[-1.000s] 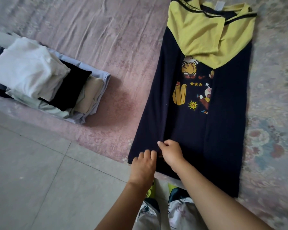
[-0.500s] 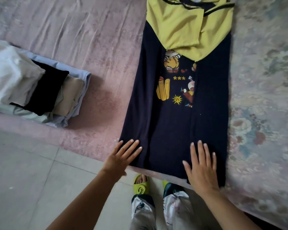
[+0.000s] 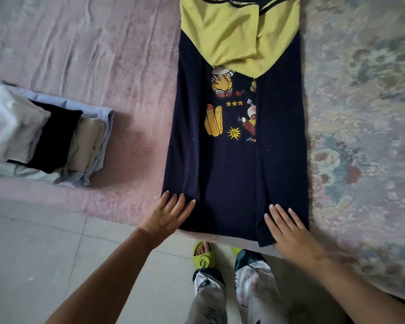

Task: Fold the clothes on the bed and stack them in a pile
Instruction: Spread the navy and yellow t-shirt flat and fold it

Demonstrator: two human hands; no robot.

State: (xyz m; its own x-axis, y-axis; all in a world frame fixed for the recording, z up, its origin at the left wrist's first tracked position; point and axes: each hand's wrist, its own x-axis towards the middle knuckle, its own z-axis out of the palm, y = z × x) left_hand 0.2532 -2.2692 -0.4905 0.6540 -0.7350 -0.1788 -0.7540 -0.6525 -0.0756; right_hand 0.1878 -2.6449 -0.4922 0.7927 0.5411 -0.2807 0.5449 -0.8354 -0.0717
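Both your hands flat on the navy-and-yellow cartoon-print cotton shirt (image 3: 229, 164).
Left hand (image 3: 168, 215) fingers straight at hem's 7 o'clock, right hand (image 3: 290, 230) at 5; shirt lies mid-bed, folded pile (image 3: 45, 136) at 9.

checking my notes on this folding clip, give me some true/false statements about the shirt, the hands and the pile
1. Both hands lie flat on the hem of the navy and yellow t-shirt. True: left hand, right hand.
2. The t-shirt is already on the pile of folded clothes. False: it lies apart from the pile, to its right.
3. The yellow sleeves are folded in over the chest. True.
4. The t-shirt lies on the tiled floor. False: it lies on the bed, its hem at the bed's edge.
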